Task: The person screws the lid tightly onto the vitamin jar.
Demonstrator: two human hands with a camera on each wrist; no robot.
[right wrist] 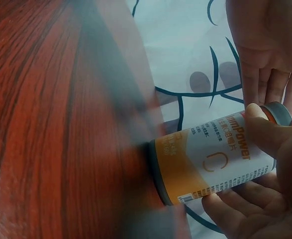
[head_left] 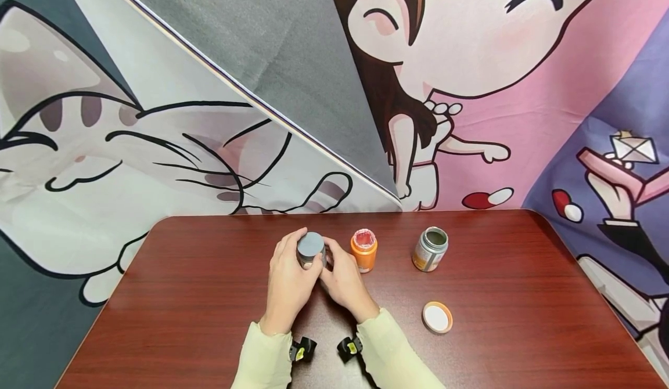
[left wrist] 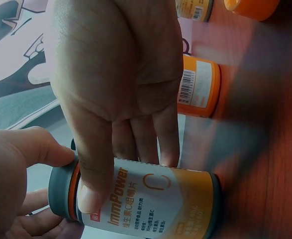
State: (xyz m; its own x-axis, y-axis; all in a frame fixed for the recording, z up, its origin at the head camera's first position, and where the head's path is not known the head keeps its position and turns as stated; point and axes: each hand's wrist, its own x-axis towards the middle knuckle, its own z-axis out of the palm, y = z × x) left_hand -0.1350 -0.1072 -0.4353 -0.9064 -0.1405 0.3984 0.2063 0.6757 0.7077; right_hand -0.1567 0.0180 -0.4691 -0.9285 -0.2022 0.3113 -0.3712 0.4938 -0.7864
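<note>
Both hands are on a vitamin C bottle (left wrist: 150,199) with a white-and-orange label, a dark base and a grey lid (head_left: 310,244). My left hand (head_left: 292,281) holds the lid, its thumb against the lid's side in the left wrist view. My right hand (head_left: 346,278) grips the upper body, with the thumb (right wrist: 260,127) across the label and fingers curled behind. The lid sits on the bottle, which looks upright in the head view; whether the base touches the table cannot be told. Just right of my right hand stands an open orange bottle (head_left: 364,255).
Farther right is another open bottle (head_left: 430,252) with a grey rim. An orange cap (head_left: 437,317) lies in front of it, white inside up. The red-brown wooden table (head_left: 198,308) meets a cartoon-printed cloth (head_left: 470,40) at its back edge.
</note>
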